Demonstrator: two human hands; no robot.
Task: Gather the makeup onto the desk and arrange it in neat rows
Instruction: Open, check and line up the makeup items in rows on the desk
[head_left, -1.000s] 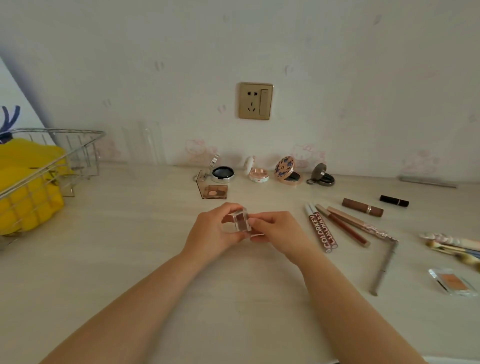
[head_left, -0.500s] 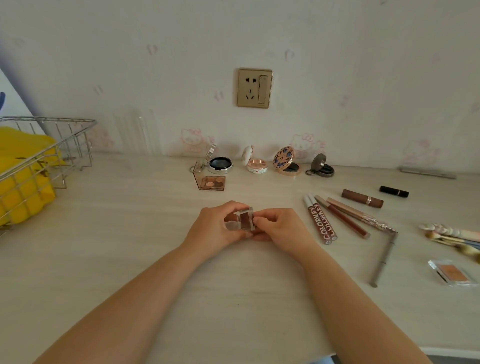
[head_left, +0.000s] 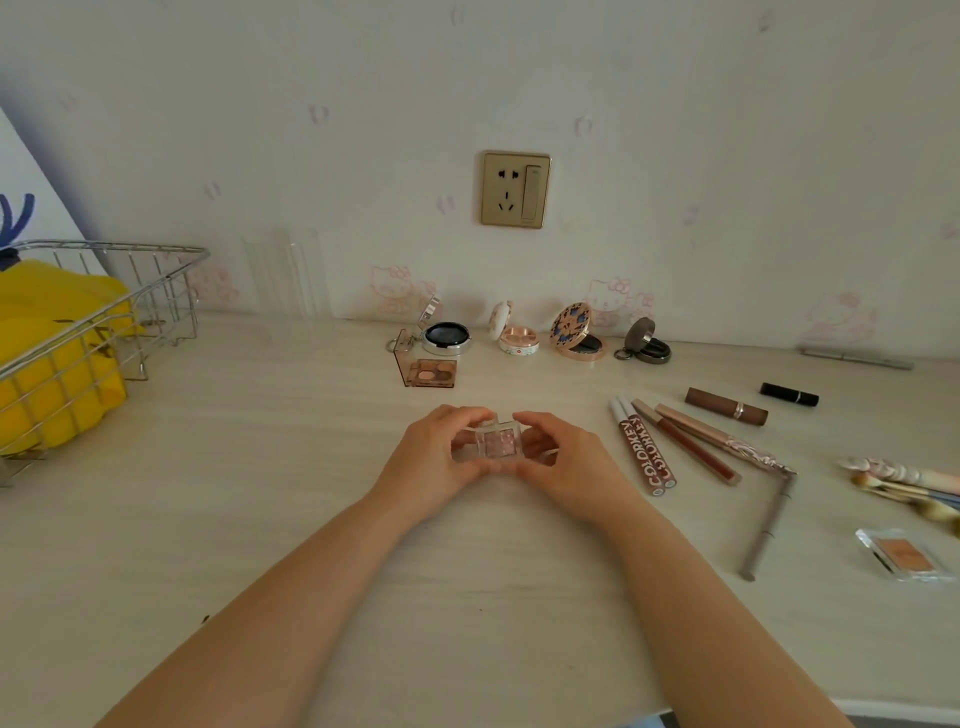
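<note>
While both hands are meeting at the desk's (head_left: 260, 467) middle, the left hand (head_left: 431, 457) and right hand (head_left: 566, 462) are pinching a small clear eyeshadow case (head_left: 500, 441); two tubes (head_left: 643, 447) reading "COLORKEY" are lying just right.

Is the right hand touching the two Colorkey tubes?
Apart. In the head view, bare desk shows between the right hand and the Colorkey tubes.

Pale desk (head_left: 218, 467) fills the lower frame, light wood grain. Behind it, a white wall (head_left: 727, 130) with faint pink cartoon-cat decals. Gold power socket (head_left: 514, 189) sits upper centre. Soft, even light throughout.
</note>
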